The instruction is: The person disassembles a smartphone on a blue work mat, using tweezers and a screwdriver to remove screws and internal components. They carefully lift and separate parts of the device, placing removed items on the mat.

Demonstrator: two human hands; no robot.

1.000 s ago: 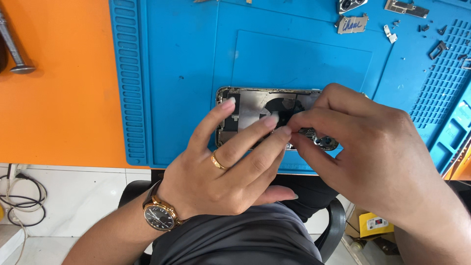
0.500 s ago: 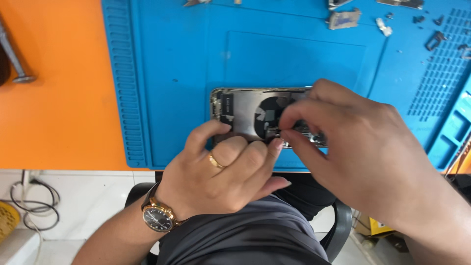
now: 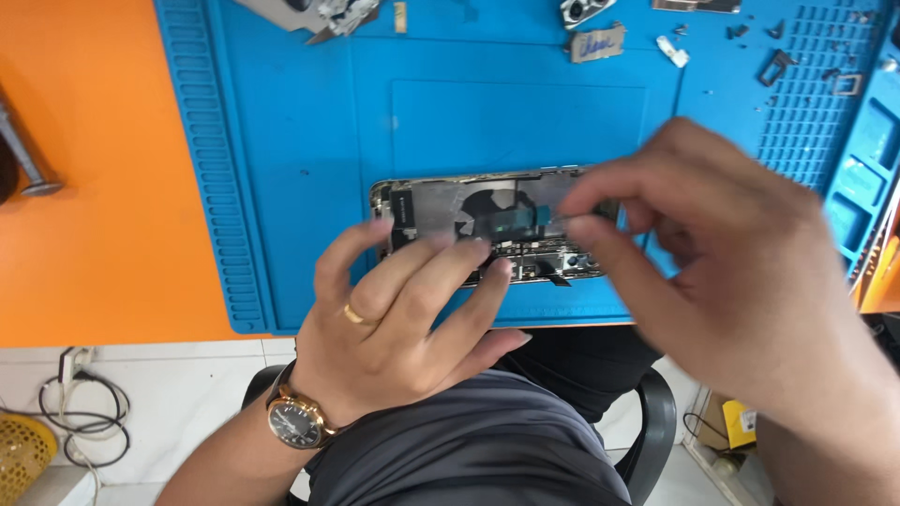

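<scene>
Opened silver smartphone chassis with exposed internals (image 3: 487, 220) lies flat near the front edge of the blue silicone repair mat (image 3: 281, 187), which sits on the orange counter (image 3: 94, 215). Left hand (image 3: 403, 319) (gold ring, wristwatch) rests fingertips on the chassis's near edge, fingers spread, gripping nothing. Right hand (image 3: 722, 253) hovers over the chassis's right end, thumb and forefinger pinched together; blurred, can't tell what's between them. Small loose metal parts (image 3: 596, 42) lie along the mat's far edge.
</scene>
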